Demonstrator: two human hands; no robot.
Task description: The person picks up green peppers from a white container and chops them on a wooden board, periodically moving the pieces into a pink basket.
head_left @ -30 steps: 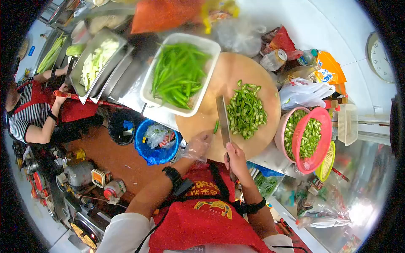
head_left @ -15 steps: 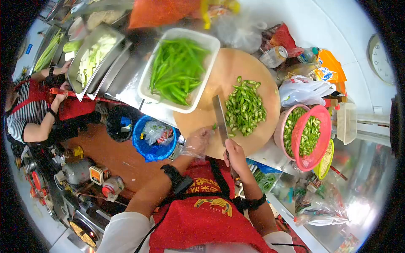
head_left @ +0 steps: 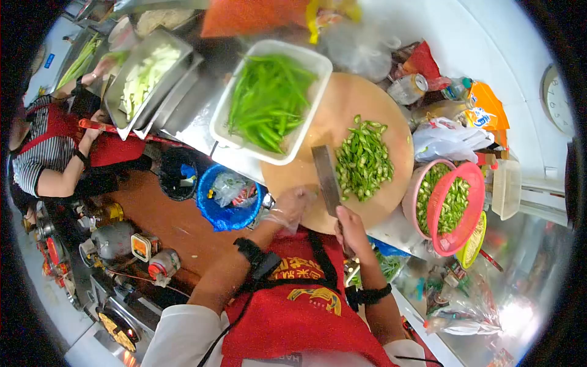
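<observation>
My right hand (head_left: 351, 229) is closed round the handle of a cleaver (head_left: 326, 177). Its blade lies over the round chopping board (head_left: 295, 174), just left of a heap of sliced green chilies (head_left: 365, 160). My left hand (head_left: 295, 207) wears a clear plastic glove and rests at the board's near left edge. Its fingers look curled in; whether anything is inside them is hidden. Whole green chilies (head_left: 269, 101) fill a white plastic tub (head_left: 325, 68) that overlaps the board's left side.
Right of the board, a pink basket (head_left: 435, 244) and a pink bowl behind it hold sliced chilies. A blue-lined bin (head_left: 214, 221) stands below left. Metal trays (head_left: 183, 92) sit further left, near a co-worker in striped sleeves (head_left: 30, 177). Bags and a can (head_left: 408, 89) crowd the back.
The cleaver has turned so that more of its flat face shows, beside the sliced chilies. A small green piece near my left fingertips is no longer visible. The whole view has shifted slightly.
</observation>
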